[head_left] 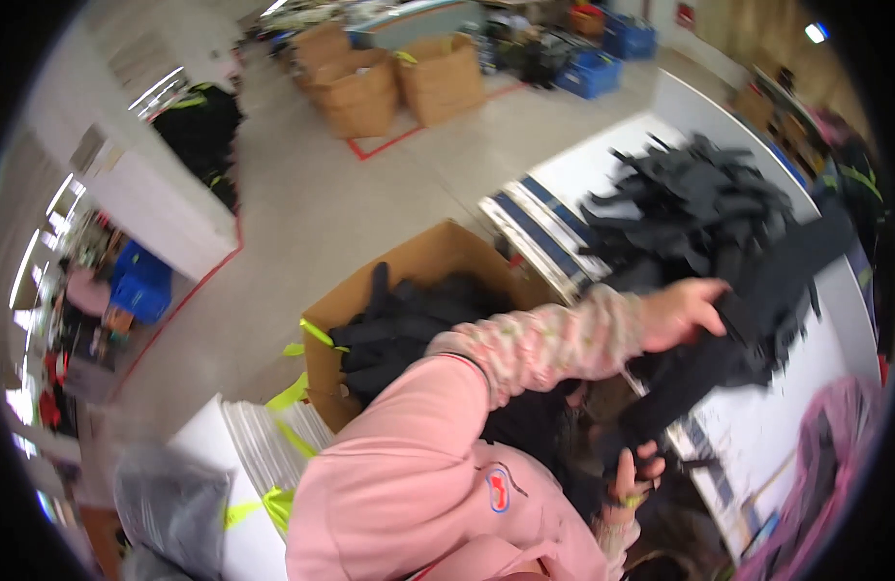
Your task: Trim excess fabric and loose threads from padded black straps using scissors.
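My left hand (685, 310), at the end of a patterned sleeve, reaches across to the right and grips a long black fabric piece (757, 290) near its middle. My right hand (636, 474) is lower down, its fingers closed around the bottom end of the same piece. The piece hangs over the edge of a white table (806, 387). Behind it on that table lies a big pile of black fabric pieces (699, 194). My pink vest (409, 484) fills the lower middle of the picture.
An open cardboard box (428, 257) full of black fabric stands on the floor to my left, with yellow-green straps. Stacked white sheets (263, 445) lie beside it. More cardboard boxes (370, 87) and blue crates (593, 73) stand far off. A pink-purple garment (825, 465) shows at the right.
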A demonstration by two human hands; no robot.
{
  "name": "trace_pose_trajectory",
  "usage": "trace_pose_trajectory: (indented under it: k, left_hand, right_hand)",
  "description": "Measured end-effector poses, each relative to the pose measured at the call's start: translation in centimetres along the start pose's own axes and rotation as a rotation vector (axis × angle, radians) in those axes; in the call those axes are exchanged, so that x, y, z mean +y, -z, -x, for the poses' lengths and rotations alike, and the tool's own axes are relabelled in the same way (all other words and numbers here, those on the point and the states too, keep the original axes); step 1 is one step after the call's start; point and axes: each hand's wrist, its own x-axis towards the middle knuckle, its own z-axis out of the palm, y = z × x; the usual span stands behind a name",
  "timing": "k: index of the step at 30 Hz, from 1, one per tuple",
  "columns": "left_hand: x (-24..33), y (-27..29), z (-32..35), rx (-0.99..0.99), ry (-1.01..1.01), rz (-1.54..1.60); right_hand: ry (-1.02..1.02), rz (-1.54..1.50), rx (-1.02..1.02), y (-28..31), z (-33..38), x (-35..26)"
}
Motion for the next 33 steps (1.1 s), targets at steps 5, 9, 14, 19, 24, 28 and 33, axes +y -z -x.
trace_pose_trajectory:
  k: [5,9,14,19,24,28,33]
  left_hand:
    - [2.2,3.3,4.6,0.187,0.053,-0.231]
    - [2.0,6.1,7.0,0.268,0.021,-0.133]
    - [0.3,7.9,8.5,0.278,0.033,-0.086]
    - [-0.7,8.8,10.2,0.341,-0.014,-0.030]
    - [-1.4,9.0,10.9,0.355,-0.011,-0.015]
    - [-2.2,9.7,11.6,0.289,0.007,0.004]
    - [-2.2,9.4,12.7,0.304,0.067,-0.088]
  right_hand:
    - [-0.010,-0.246,-0.097,-2.9,-1.5,-1.0]
    - [-0.181,-0.264,-0.258,-2.8,-2.4,-1.2]
    - [-0.197,-0.157,-0.206,-2.3,-2.9,-0.3]
    - [-0.149,-0.037,-0.160,-2.2,-4.1,0.9]
    - [-0.160,-0.098,-0.234,-2.1,-5.5,0.9]
    - [-0.170,-0.140,-0.303,-2.6,-6.6,0.0]
    - [-0.039,-0.306,-0.480,-3.3,-7.2,1.2]
